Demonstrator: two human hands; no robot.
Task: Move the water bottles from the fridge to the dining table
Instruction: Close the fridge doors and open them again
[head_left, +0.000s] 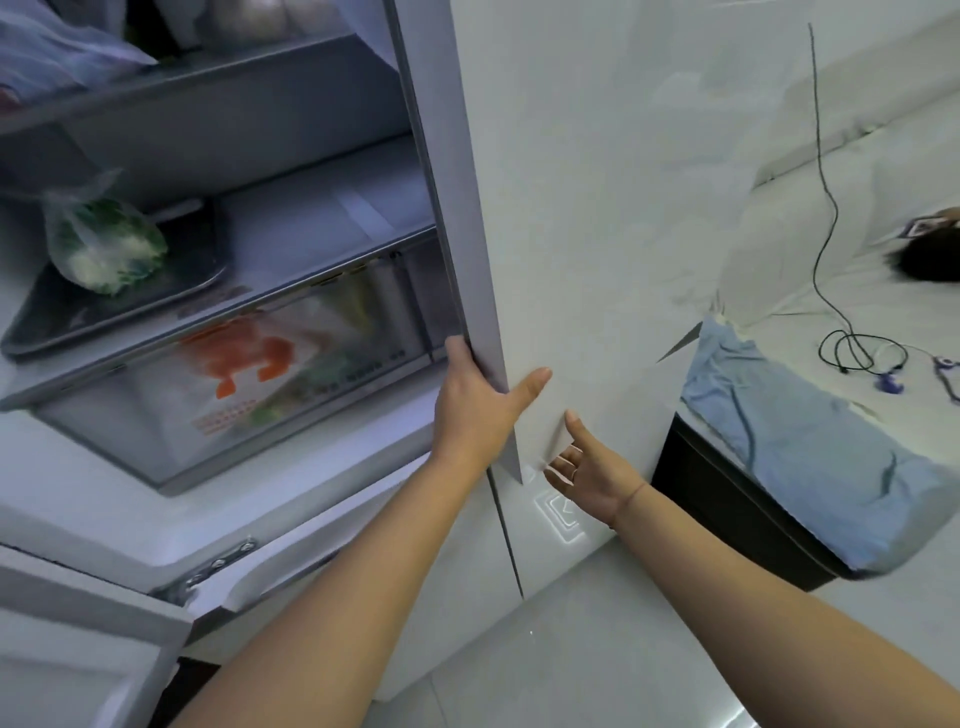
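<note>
Two bare hands reach toward the fridge, and we can find no water bottles on the shelves that show; much of the interior is cut off at the top and left edges or hidden behind the white door, so we cannot tell where they stand. Our left hand wraps the door's lower edge, fingers curled behind it and thumb lying flat on the front, a grip pressed around the panel. Our right hand hovers just beside the door face lower down, palm turned up, fingers spread loosely and pinching nothing; a ring shows on one finger. Both forearms rise from the bottom of the view. Inside, a dark tray on the middle shelf carries a clear bag of greens. Below it a translucent drawer holds blurred orange and green produce that we cannot name. On the top shelf plastic-wrapped items are cropped. To the right, a blue cloth lies on a dark counter, with a black cable trailing nearby.
</note>
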